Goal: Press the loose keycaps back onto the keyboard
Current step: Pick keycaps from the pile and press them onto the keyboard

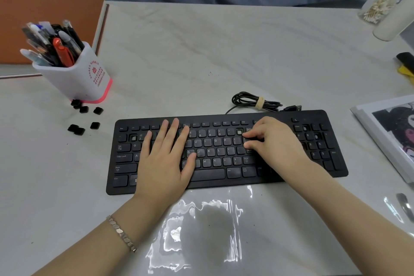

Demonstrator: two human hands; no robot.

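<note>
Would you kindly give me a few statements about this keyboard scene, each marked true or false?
1. The left hand lies flat on the keyboard, fingers straight. True.
2. The loose keycaps lie to the right of the keyboard. False: they lie on the table to its left, by the pen holder.
3. The keyboard's cable is bundled behind it. True.
4. Every key socket is filled. False: a bare socket shows near the keyboard's left end, and another by the fingertips of the right hand.
5. The pen holder is empty. False: it holds pens.
</note>
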